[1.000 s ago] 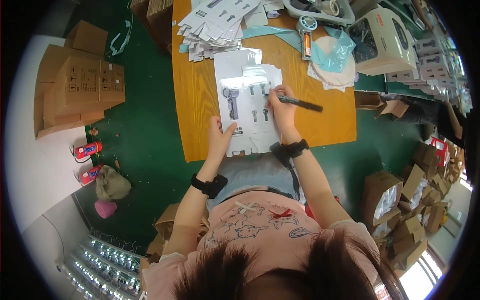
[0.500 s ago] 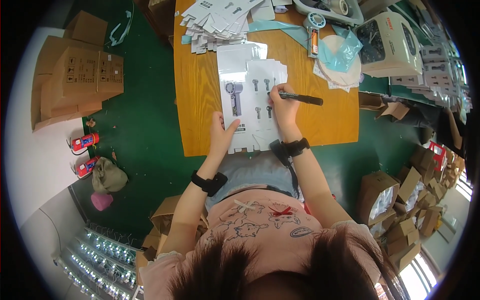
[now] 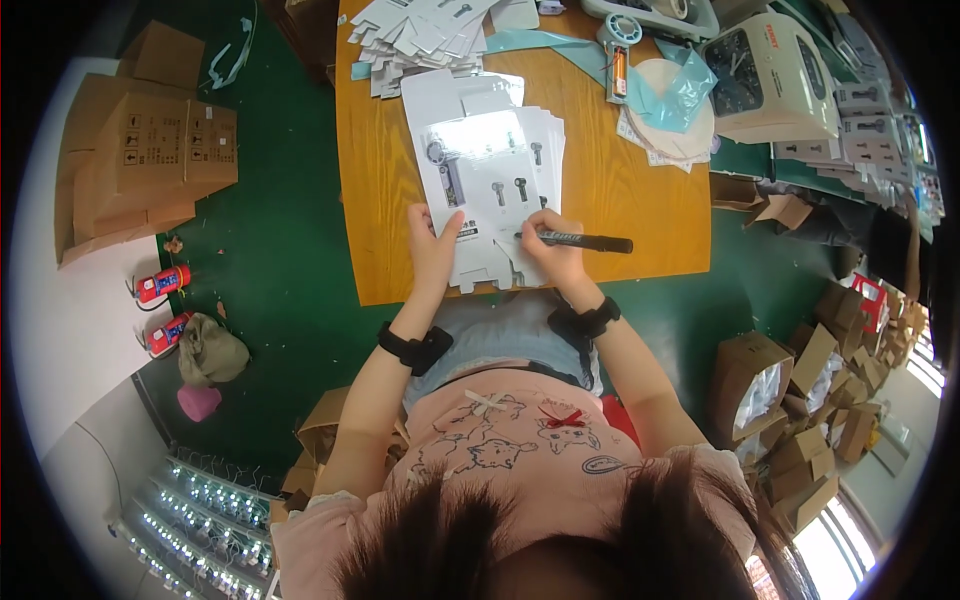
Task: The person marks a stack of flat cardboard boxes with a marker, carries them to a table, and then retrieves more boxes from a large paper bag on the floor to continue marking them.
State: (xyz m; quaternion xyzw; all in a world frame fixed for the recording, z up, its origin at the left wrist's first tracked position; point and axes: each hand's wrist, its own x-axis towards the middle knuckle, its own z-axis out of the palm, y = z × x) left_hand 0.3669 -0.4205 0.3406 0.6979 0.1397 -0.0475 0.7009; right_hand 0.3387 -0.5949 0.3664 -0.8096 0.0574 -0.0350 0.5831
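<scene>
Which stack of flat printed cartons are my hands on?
The near stack: left hand at its left edge, right hand on it with a black marker. The messier far stack lies untouched.

The flat cards (image 3: pixel 490 165) are white with grey, purple and black fan pictures (image 3: pixel 521 188) on them, and the pen (image 3: pixel 602 243) is black with pale marks. The table (image 3: pixel 640 225) is yellow-brown with wavy wood lines, and the floor (image 3: pixel 295 220) is dark green. The shirt (image 3: pixel 525 432) is pink with dark blue animal drawings (image 3: pixel 497 453), a red bow (image 3: pixel 564 418) and a white bow (image 3: pixel 487 402).
</scene>
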